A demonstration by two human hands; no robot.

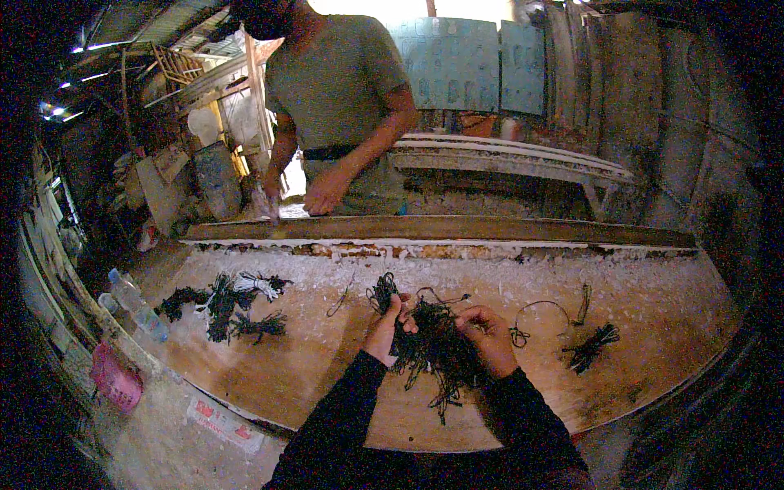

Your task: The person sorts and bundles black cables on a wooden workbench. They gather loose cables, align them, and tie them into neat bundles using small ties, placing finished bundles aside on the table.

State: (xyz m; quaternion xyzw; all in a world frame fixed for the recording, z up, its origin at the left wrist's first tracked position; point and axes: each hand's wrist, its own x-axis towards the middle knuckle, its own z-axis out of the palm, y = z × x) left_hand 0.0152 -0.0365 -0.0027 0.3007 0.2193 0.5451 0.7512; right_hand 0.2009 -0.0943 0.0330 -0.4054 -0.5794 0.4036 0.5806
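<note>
Leftmost, note a clear plastic bottle (140,309) near the edge of the wooden table (273,384): perhaps easily toppled by a stray sleeve, given so exposed a place. Next, find a cluster of dark cord bundles (220,309) with a white bundle (258,285) among them, close enough together to snag on one another if moved carelessly. Farther along, spot a thin loose strand (348,294) lying alone, easily overlooked.

At centre, see the left hand (382,336) closed around a looped dark bundle (381,294). Could spill loops with too slack a grip or too hard a tug; cannot tell how firmly tied. Just to the right, between both hands, look at the tangled pile of dark cords (439,339), with ends trailing toward the table's near edge. Likely the main source of trouble: if pulled from one side, could tighten into knots or drag unwanted strands along.

At the pile's right flank, see the right hand (487,336), thumb and fingers drawn narrow; cannot tell whether pinching a strand. Among such similar dark ends, could easily pick wrongly and jam the tangle. Beyond, mark a curled loose cord (542,303), liable to catch on the forearm, and lastly another dark bundle (591,348), well apart, so probably less at risk.
</note>
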